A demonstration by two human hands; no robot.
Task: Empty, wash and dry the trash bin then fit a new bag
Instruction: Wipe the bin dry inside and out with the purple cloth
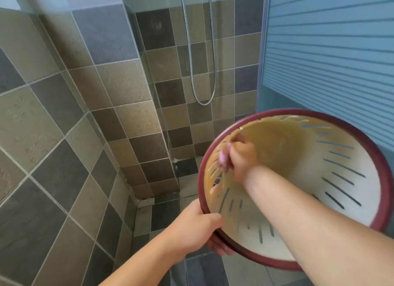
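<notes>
Bin (332, 170), a cream slotted plastic one with a dark red rim, is filling the frame from about three o'clock to five o'clock, tilted so its open mouth is facing the camera. It is being held up off the floor. The left hand (198, 230), coming in from around seven o'clock, is gripping the rim at the bin's lower left edge, thumb lying over the top of the rim and fingers curling underneath it. The right hand (241, 158) is reaching deep inside the bin, its forearm crossing the mouth from five o'clock, and its fingers are closing round a small pink thing (223, 158) pressed against the inner wall on the left side; motion blur is making it impossible to tell what that pink thing is. Behind the bin, tiled walls (64, 115) in brown, beige and grey are meeting at a corner near eleven o'clock. A metal shower hose (191, 62) is hanging in a loop at twelve o'clock, and a blue striped glass panel (330, 51) is standing at two o'clock. Grey floor tiles (204, 270) are showing at six o'clock.
</notes>
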